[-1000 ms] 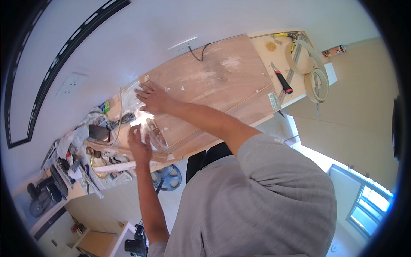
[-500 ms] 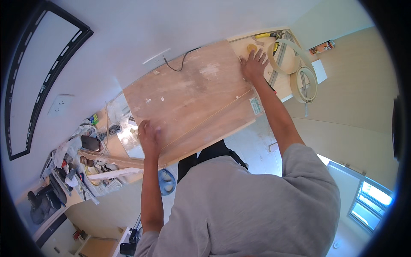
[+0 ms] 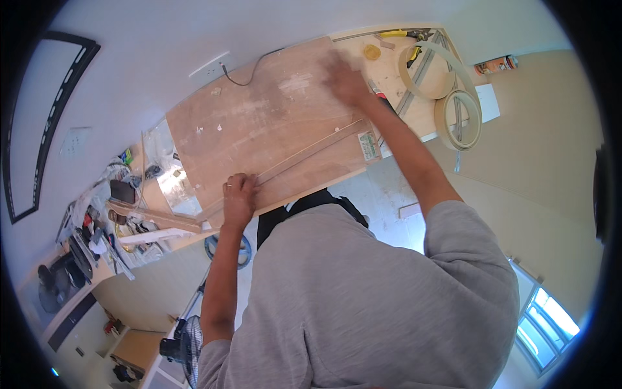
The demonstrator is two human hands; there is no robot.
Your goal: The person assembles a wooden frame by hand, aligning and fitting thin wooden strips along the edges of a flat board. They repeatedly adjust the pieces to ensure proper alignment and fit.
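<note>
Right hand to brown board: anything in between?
Nothing visible stands between them: the right hand, motion-blurred, is over the right end of the brown board; contact can't be told. The red-and-black knife lies off to the right.

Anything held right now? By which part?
Cannot be told for sure. The left grip is curled over the board by its near edge; holding or resting is unclear. The right grip is blurred; no held thing shows.

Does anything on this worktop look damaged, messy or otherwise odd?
Two things. The brown wooden board has pale patches on its face, so it looks worn or stained; I can't tell which. Near its left end, a heap of odds and ends lies jumbled with crumpled plastic, which looks untidy.
</note>
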